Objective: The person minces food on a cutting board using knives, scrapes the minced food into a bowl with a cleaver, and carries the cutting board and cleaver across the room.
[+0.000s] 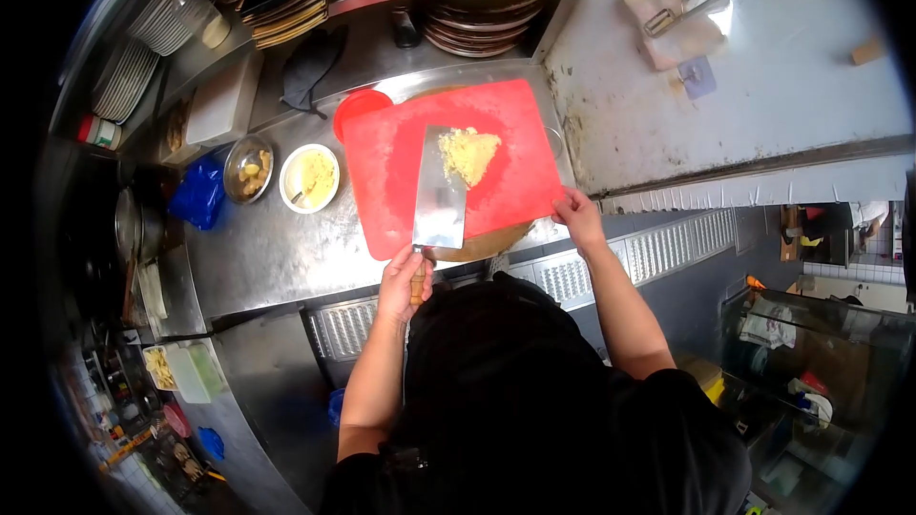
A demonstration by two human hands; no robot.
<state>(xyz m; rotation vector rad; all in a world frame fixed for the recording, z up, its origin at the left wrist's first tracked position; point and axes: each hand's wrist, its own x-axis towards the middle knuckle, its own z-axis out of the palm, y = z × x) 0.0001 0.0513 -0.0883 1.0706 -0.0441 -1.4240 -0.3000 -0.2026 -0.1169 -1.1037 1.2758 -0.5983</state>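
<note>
My left hand (405, 286) is closed round the wooden handle of a cleaver (441, 215). Its broad blade lies flat over a red cutting mat (382, 167), pointing away from me. Against the blade's right side sits a heap of pale yellow mince (472, 157), and some bits rest on the blade; I cannot tell whether it is garlic or ginger. My right hand (579, 219) pinches the mat's near right corner between thumb and fingers. Part of a round wooden board (482, 246) shows beneath the mat's near edge.
Left of the mat, a white bowl (322, 164) holds yellow mince and a spoon. Beside it stand a metal bowl (238, 175) with yellowish pieces and a blue plastic bag (197, 193). A red lid (361, 111) lies partly under the mat. Stacked plates (482, 29) fill the shelf behind.
</note>
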